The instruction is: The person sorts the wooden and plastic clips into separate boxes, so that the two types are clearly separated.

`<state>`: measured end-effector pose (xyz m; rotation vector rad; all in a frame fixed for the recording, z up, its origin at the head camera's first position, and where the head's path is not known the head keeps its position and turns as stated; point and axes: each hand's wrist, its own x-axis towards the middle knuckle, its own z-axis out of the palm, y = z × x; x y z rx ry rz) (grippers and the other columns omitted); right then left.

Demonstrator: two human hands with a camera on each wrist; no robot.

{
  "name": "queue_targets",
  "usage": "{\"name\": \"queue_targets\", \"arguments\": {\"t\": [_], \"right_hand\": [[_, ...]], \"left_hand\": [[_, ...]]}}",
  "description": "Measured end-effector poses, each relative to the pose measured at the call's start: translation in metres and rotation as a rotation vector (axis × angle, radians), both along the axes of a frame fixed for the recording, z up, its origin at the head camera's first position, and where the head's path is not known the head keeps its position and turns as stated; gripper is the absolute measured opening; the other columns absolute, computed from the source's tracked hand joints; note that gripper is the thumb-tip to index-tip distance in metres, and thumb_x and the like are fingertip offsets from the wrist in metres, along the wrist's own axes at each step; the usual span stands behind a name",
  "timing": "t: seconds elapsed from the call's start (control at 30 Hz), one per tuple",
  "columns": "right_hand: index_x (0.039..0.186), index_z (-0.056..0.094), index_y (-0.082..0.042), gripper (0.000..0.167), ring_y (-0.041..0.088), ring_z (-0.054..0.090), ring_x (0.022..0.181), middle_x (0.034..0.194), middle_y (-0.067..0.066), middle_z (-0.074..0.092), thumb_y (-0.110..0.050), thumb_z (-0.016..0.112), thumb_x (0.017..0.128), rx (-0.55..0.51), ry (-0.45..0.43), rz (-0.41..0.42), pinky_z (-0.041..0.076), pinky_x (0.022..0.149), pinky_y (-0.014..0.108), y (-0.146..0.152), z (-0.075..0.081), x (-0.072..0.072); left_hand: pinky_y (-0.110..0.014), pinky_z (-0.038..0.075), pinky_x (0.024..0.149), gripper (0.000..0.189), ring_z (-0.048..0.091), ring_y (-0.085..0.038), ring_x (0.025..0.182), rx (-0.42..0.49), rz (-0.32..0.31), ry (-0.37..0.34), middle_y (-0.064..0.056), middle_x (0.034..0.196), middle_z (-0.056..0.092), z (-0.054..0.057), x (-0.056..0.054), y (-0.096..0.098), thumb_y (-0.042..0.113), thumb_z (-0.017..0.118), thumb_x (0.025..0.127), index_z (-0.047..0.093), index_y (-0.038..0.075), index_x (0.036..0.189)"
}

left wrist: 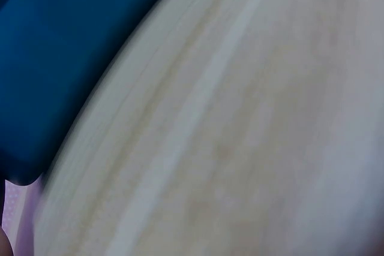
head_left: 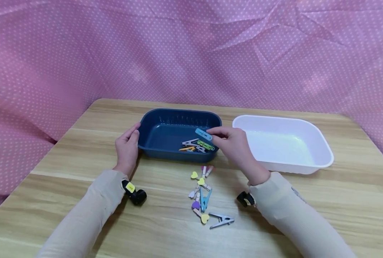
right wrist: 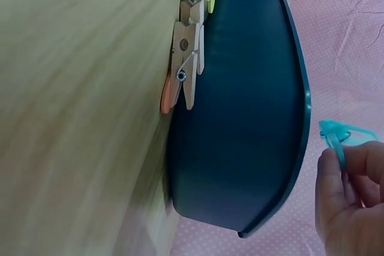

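My right hand (head_left: 234, 143) pinches a light blue plastic clothespin (head_left: 204, 134) between thumb and fingers, above the right end of a dark blue basin (head_left: 175, 155). In the right wrist view the same clothespin (right wrist: 342, 133) is at the fingertips, beyond the basin's rim. Inside the basin lie a green clothespin (head_left: 205, 145), an orange one (head_left: 187, 148) and silvery clips (head_left: 190, 142). At the basin's left end my left hand (head_left: 127, 148) touches the outside of the rim with extended fingers and thumb. The left wrist view shows mostly table and the basin's wall (left wrist: 66, 46).
A white basin (head_left: 310, 166) stands right of the blue one. In front lie several small wooden clothespins with hearts, one heart yellow (head_left: 205, 218), another purple (head_left: 196, 205), beside a blue clothespin (head_left: 205, 199) and a metal clip (head_left: 221, 219). Pink dotted cloth (head_left: 191, 53) hangs behind the table.
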<state>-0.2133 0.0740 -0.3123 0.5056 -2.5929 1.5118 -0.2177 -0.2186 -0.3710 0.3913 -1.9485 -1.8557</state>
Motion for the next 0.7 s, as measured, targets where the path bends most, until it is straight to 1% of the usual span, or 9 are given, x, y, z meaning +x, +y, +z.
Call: {"name": "queue_targets", "arguments": {"t": [0.07, 0.27, 0.6, 0.7], "right_hand": [[0.103, 0.071, -0.009, 0.021, 0.018, 0.055, 0.075, 0.098, 0.006, 0.070, -0.011, 0.058, 0.087, -0.003, -0.023, -0.011, 0.050, 0.064, 0.026, -0.0026, 0.0000, -0.0028], [0.107, 0.069, -0.008, 0.023, 0.017, 0.059, 0.083, 0.099, 0.007, 0.069, -0.019, 0.059, 0.090, -0.029, -0.049, -0.015, 0.052, 0.071, 0.027, -0.0063, -0.0017, -0.0067], [0.106, 0.070, -0.008, 0.022, 0.018, 0.063, 0.083, 0.095, 0.012, 0.069, -0.020, 0.058, 0.091, -0.083, -0.065, -0.002, 0.053, 0.072, 0.028, -0.0016, -0.0014, -0.0030], [0.105, 0.070, -0.008, 0.022, 0.018, 0.063, 0.083, 0.094, 0.012, 0.069, -0.020, 0.058, 0.091, -0.096, -0.079, -0.010, 0.052, 0.069, 0.026, 0.0023, -0.0024, -0.0024]], "left_hand": [[-0.024, 0.039, 0.103, 0.030, 0.045, -0.007, 0.125, 0.006, 0.001, 0.000, 0.000, 0.132, 0.055, 0.0002, 0.0001, 0.0001, 0.017, 0.050, 0.096, 0.060, 0.012, 0.124], [-0.024, 0.039, 0.102, 0.030, 0.046, -0.008, 0.125, 0.025, 0.000, -0.001, -0.001, 0.132, 0.055, 0.0018, 0.0002, 0.0013, 0.016, 0.050, 0.096, 0.061, 0.012, 0.123], [-0.023, 0.038, 0.103, 0.030, 0.046, -0.008, 0.125, 0.017, -0.006, 0.012, -0.002, 0.131, 0.055, 0.0023, 0.0014, 0.0013, 0.016, 0.049, 0.096, 0.060, 0.011, 0.124], [-0.024, 0.039, 0.103, 0.030, 0.046, -0.008, 0.125, 0.020, 0.000, 0.014, -0.002, 0.131, 0.056, 0.0018, 0.0012, 0.0014, 0.015, 0.050, 0.096, 0.061, 0.010, 0.123]]}}
